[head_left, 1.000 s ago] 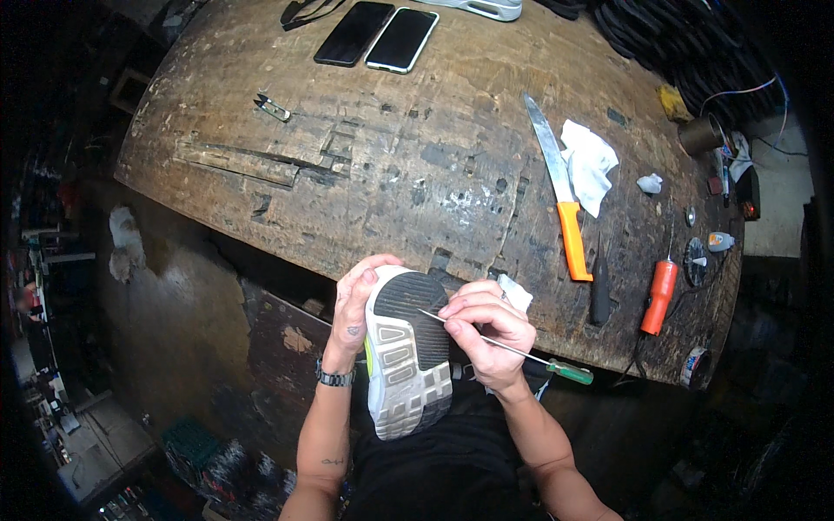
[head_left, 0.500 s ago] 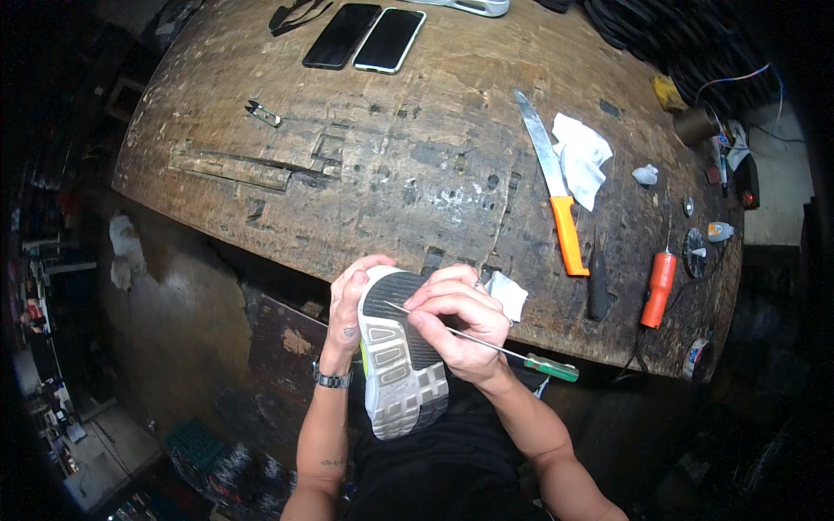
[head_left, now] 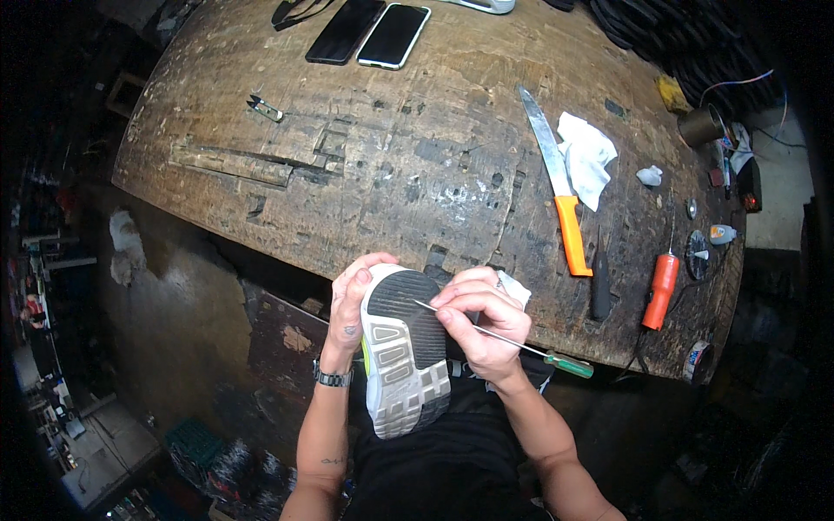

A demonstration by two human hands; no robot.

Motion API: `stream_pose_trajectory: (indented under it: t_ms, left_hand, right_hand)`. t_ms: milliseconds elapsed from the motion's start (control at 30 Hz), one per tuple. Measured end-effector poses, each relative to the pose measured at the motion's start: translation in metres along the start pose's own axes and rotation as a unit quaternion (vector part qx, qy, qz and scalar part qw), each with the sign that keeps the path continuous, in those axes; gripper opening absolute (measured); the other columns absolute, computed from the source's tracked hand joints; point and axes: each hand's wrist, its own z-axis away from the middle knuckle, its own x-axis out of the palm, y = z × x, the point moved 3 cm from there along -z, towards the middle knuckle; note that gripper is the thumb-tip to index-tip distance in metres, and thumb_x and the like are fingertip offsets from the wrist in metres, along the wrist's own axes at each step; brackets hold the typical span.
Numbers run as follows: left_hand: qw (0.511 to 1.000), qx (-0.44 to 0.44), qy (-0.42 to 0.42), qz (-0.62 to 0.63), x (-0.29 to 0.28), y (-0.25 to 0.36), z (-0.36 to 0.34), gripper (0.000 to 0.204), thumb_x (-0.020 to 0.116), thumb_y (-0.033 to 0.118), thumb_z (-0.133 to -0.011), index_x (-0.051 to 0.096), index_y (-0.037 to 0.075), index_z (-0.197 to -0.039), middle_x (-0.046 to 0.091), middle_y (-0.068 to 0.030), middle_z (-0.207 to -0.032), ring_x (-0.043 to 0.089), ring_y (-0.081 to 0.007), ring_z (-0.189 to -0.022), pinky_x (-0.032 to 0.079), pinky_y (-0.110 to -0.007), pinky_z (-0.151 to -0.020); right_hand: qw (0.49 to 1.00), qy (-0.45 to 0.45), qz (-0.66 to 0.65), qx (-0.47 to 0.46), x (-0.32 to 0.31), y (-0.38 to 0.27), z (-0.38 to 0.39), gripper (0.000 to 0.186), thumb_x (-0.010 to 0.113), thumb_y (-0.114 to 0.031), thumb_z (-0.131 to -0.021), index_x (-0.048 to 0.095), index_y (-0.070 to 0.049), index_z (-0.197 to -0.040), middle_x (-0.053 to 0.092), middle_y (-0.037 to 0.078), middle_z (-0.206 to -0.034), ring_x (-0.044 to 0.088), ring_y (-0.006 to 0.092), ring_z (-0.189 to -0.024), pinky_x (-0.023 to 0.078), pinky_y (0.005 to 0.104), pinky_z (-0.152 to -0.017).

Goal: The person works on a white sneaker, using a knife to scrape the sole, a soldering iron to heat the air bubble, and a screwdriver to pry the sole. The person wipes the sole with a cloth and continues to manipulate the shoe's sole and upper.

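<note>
My left hand (head_left: 349, 300) grips a shoe (head_left: 395, 339) by its side, with the sole turned up toward me. The sole is black and ribbed at one end and pale grey with blocky tread at the other; a bit of yellow-green shows along its left side. Between the fingertips of my right hand (head_left: 486, 326) is the thin metal shaft of a screwdriver-like tool with a green handle (head_left: 571, 366). Its pointed tip lies at the black ribbed part of the sole. The handle sticks out to the right, below my hand.
On the worn wooden table (head_left: 391, 174) lie an orange-handled knife (head_left: 569, 234), crumpled white paper (head_left: 589, 161), a dark-handled awl (head_left: 600, 291) and a red-handled tool (head_left: 662, 291) with a cord. Thread snips (head_left: 266, 108) and two phones (head_left: 393, 35) lie farther off. Another white piece (head_left: 517, 289) is partly behind my right hand.
My right hand has shifted to the right with the tool, and its tip has slid right across the ribbed sole. The shoe and my left hand have barely moved.
</note>
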Motion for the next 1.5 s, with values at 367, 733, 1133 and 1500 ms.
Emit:
stream_pose_trajectory:
  t_ms: [367, 733, 1133, 1500]
  left_hand:
    - [1.000, 0.008, 0.010, -0.027, 0.000, -0.001, 0.000, 0.058, 0.052, 0.049, -0.104, 0.064, -0.004, -0.123, 0.073, -0.0115, -0.106, 0.070, -0.0154, -0.093, 0.055, -0.028, -0.085]
    - [1.000, 0.005, 0.003, 0.001, 0.001, -0.001, 0.001, 0.055, 0.056, 0.047, -0.104, 0.064, -0.004, -0.122, 0.073, -0.0114, -0.108, 0.070, -0.0150, -0.096, 0.055, -0.028, -0.086]
    - [1.000, 0.009, -0.002, 0.016, 0.002, 0.001, 0.000, 0.050, 0.056, 0.042, -0.105, 0.064, -0.004, -0.123, 0.073, -0.0111, -0.108, 0.069, -0.0140, -0.096, 0.055, -0.027, -0.087]
    - [0.999, 0.011, 0.015, -0.029, 0.002, 0.001, 0.001, 0.055, 0.055, 0.048, -0.104, 0.065, -0.004, -0.121, 0.072, -0.0102, -0.106, 0.069, -0.0141, -0.094, 0.055, -0.027, -0.084]
  right_hand:
    - [1.000, -0.012, 0.018, -0.014, 0.002, -0.002, -0.007, 0.008, 0.078, 0.005, -0.081, 0.073, 0.000, -0.085, 0.076, 0.010, -0.089, 0.067, 0.0241, -0.090, 0.053, 0.0361, -0.084]
    - [1.000, -0.003, -0.003, 0.001, -0.001, 0.004, -0.008, 0.007, 0.077, 0.004, -0.083, 0.072, 0.001, -0.085, 0.076, 0.012, -0.088, 0.066, 0.0241, -0.091, 0.053, 0.0360, -0.085]
    - [1.000, -0.027, 0.007, 0.000, 0.003, 0.002, -0.015, 0.009, 0.079, 0.003, -0.080, 0.073, -0.002, -0.084, 0.077, 0.007, -0.090, 0.067, 0.0229, -0.088, 0.050, 0.0357, -0.085]
    - [0.999, -0.025, -0.011, 0.016, 0.008, 0.002, -0.015, 0.007, 0.078, 0.004, -0.082, 0.072, 0.000, -0.084, 0.076, 0.011, -0.091, 0.066, 0.0232, -0.091, 0.053, 0.0345, -0.083]
